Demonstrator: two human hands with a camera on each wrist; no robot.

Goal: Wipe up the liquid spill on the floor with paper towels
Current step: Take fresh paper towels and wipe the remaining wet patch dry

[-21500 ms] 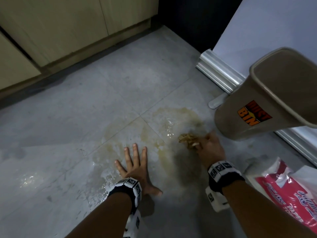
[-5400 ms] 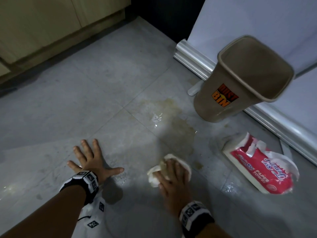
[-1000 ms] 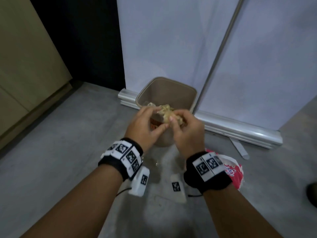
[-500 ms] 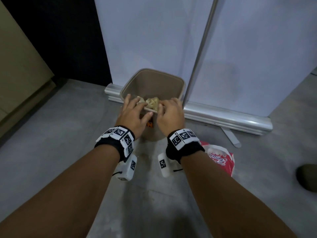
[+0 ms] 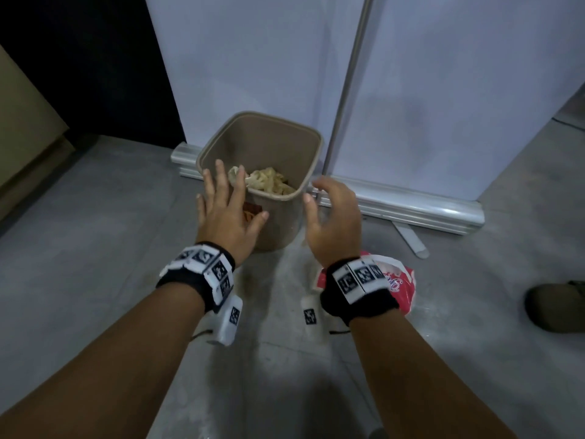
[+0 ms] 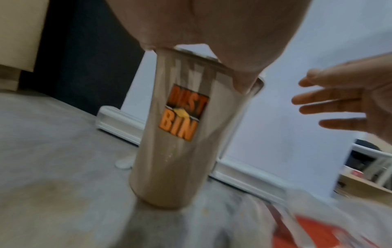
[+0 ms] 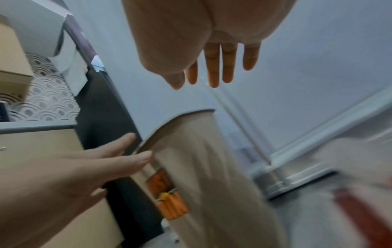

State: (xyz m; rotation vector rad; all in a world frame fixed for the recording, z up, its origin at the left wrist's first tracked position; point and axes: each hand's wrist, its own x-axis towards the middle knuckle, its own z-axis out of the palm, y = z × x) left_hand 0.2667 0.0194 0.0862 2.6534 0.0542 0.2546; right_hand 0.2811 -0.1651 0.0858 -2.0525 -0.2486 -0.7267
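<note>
A tan dust bin [image 5: 278, 144] with an orange label [image 6: 182, 112] stands on the grey floor, and crumpled, stained paper towels [image 5: 269, 182] lie inside it. My left hand [image 5: 226, 204] hovers open in front of the bin's near rim, fingers spread, holding nothing. My right hand [image 5: 332, 210] hangs open just right of the bin, fingers loosely bent and empty. A red and white paper towel pack [image 5: 397, 286] lies on the floor under my right wrist. A faint brownish stain [image 6: 48, 189] shows on the floor left of the bin.
White panels [image 5: 443, 90] with a metal base rail [image 5: 411, 207] stand right behind the bin. A dark gap [image 5: 95, 74] and beige cabinets [image 5: 22, 128] are at the left. A dark shoe [image 5: 554, 308] sits at the right edge.
Half a second ago both hands held the soiled towel wad over the bin's rim. The wad now lies in the bin, and both hands have opened and drawn back and apart.
</note>
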